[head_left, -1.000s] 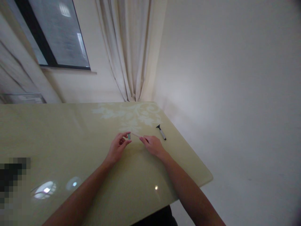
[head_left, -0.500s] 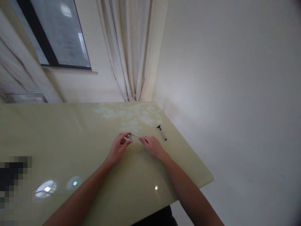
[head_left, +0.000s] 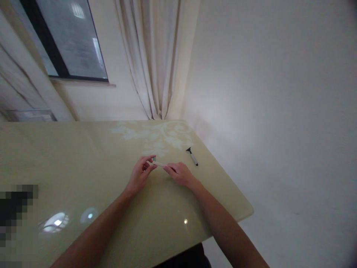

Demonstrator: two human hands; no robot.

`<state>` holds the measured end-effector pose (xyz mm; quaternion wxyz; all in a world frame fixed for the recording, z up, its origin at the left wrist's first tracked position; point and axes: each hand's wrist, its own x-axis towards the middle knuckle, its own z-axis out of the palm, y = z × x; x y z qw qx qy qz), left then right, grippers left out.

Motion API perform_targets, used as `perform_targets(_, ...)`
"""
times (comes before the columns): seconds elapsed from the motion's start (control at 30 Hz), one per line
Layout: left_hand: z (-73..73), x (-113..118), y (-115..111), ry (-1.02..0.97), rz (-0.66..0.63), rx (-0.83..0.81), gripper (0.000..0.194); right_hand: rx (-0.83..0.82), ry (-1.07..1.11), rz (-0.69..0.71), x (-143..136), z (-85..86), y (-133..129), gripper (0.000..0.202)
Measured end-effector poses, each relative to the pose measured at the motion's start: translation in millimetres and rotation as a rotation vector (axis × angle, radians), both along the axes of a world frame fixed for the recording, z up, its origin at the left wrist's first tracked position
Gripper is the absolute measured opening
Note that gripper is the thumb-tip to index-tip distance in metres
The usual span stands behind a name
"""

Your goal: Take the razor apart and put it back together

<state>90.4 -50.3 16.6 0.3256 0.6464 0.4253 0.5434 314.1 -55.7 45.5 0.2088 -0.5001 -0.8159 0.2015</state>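
My left hand [head_left: 140, 172] pinches a small rectangular piece with a green strip [head_left: 154, 159], which looks like a razor blade cartridge, between thumb and fingertips. In my right hand [head_left: 180, 173] is a slim pale stick [head_left: 160, 163], maybe a toothbrush, gripped by thumb and closed fingers. Its far end points left and lies across the lower part of the cartridge; contact is hard to make out. Just beyond my right hand, a razor [head_left: 192, 156] with a black head and grey handle lies on the table. Both hands are held over the tabletop.
The glossy cream table [head_left: 111, 178] has a pale floral pattern near its far right corner. Its right edge runs beside a white wall [head_left: 264, 111]. Curtains [head_left: 156, 56] and a window [head_left: 75, 41] stand behind. A pixelated dark patch [head_left: 13, 208] covers the left edge.
The pale stick's tip has moved down from the cartridge's top to its lower part, and the stick shows a broader side. My hands have stayed almost in place.
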Motion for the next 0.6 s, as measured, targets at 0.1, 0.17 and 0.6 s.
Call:
perform_targets(0.1,-0.5,-0.8,0.9,-0.003,0.012,-0.005,0.037,0.022,-0.002,-0.076,-1.0,-0.4,-0.4,0.052)
perform_targets(0.17,-1.2,-1.1,1.5,0.0,0.015,-0.009,0.037,0.027,-0.006,-0.097,-0.6,-1.2,0.3,0.052)
perform_targets(0.6,-0.3,-0.9,0.9,0.004,0.006,-0.004,0.036,0.024,0.018,-0.014,-0.7,-1.7,0.9,0.05)
